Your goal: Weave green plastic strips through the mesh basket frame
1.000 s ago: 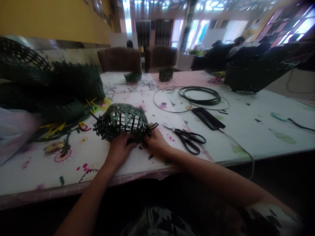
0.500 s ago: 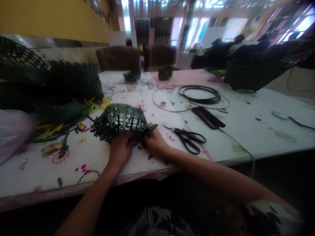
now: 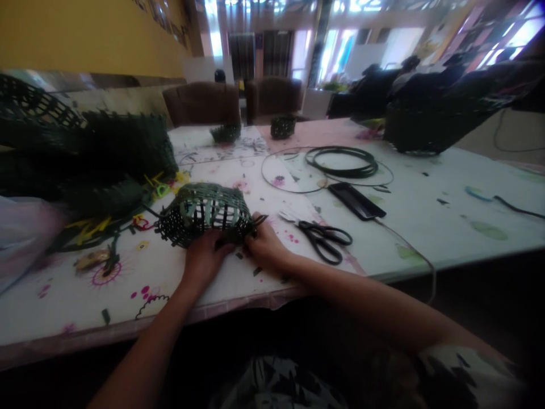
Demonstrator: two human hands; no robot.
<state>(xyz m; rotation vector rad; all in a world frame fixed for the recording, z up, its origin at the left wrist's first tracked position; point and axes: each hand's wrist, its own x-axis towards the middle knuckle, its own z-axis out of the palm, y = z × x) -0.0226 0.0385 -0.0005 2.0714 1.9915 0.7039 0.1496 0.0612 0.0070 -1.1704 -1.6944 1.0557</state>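
Note:
A small dark green woven basket lies tipped on its side on the patterned tablecloth, its open lattice showing. My left hand is closed on the near edge of the basket, thumb towards the right. At the basket's right corner my right hand pinches the rim, where dark strip ends stick out past the fingers. The fingertips of both hands are partly hidden. Just right of my right hand lie black-handled scissors, blades pointing left.
A phone-like black object with a cable and a coil of green strip lie at centre right. Larger green baskets and a plastic bag crowd the left. Another large basket stands back right. People sit in the background.
The whole view has shifted slightly. Both hands keep their hold on the basket, with no clear movement against it.

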